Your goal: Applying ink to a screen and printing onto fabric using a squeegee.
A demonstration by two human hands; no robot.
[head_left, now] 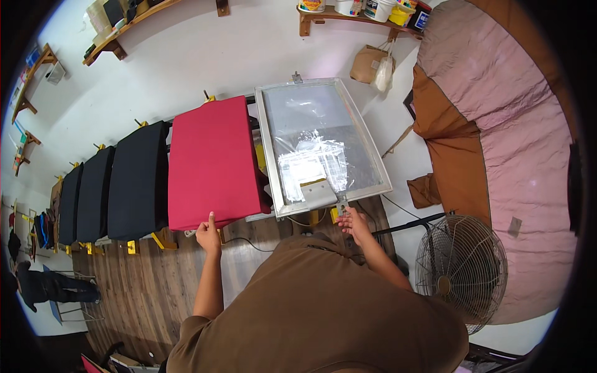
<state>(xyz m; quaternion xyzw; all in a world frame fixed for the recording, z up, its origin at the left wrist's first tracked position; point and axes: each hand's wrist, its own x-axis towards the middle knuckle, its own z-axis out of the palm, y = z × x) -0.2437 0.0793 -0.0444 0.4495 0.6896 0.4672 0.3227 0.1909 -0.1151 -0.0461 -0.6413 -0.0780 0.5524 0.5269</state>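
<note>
red cloth-covered board: smooth, face up | metal-framed screen: white-smeared, just right of it

A wire-caged fan is placed at the lower right, beside a pink and brown fabric hanging. Tubs are carried by a wooden shelf on the white wall, and a tan bag is hung below. The floor is laid with planks; a dark-clothed person is seen at far left.

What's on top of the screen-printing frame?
White ink is smeared over the near half of its mesh, and a grey squeegee lies at the frame's near edge. Whatever is directly beneath the squeegee is covered.
</note>
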